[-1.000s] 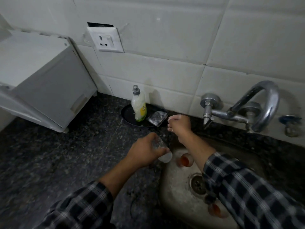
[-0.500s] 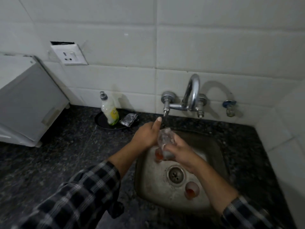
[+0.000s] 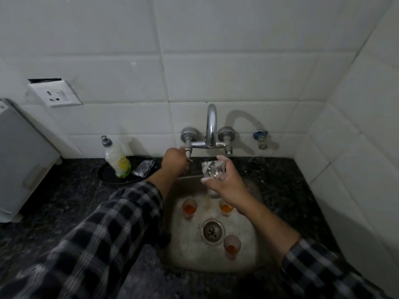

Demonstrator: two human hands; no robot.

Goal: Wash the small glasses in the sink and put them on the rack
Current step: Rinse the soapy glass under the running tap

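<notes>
My right hand [image 3: 224,184] holds a small clear glass [image 3: 212,171] above the back of the steel sink [image 3: 248,257], under the tap spout [image 3: 211,124]. My left hand [image 3: 175,161] is closed on the left tap handle [image 3: 188,150]. Three small glasses with orange liquid stand in the sink: one at the left [image 3: 189,207], one partly behind my right wrist [image 3: 225,208], one by the drain [image 3: 231,246]. No rack is in view.
A dish soap bottle [image 3: 116,158] and a silver scrub pad [image 3: 144,168] sit on a black dish [image 3: 108,176] left of the sink. A grey appliance [image 3: 19,160] stands at the far left on the dark granite counter [image 3: 64,208]. A second small tap [image 3: 260,138] is on the wall.
My left hand let go of the glass and moved up to the left tap handle. My right hand alone now holds the glass, a little farther right. The camera view shifted.
</notes>
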